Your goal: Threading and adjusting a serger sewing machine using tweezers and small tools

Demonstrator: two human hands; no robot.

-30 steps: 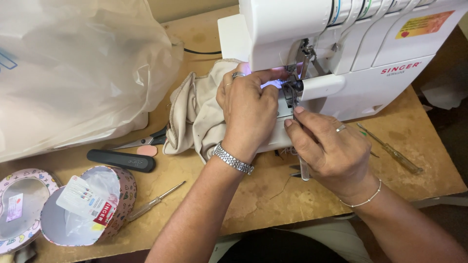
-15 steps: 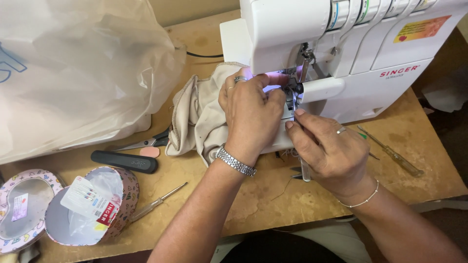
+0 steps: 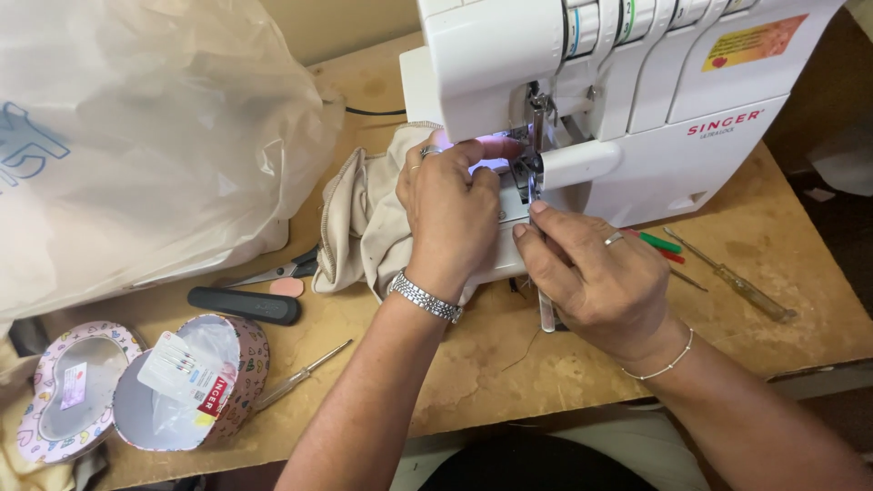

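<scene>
Both forearms reach up from the lower edge of the view, bare, converging toward the middle. The left hand lies palm down, knuckles up, with its fingers stretched forward and the index fingertip lit by a pale glow; a ring sits on one finger and a metal link bracelet circles the wrist. The right hand sits just beside it, back of the hand up, fingers curled and pinched together at the tips. It wears a ring and a thin beaded wrist chain.
</scene>
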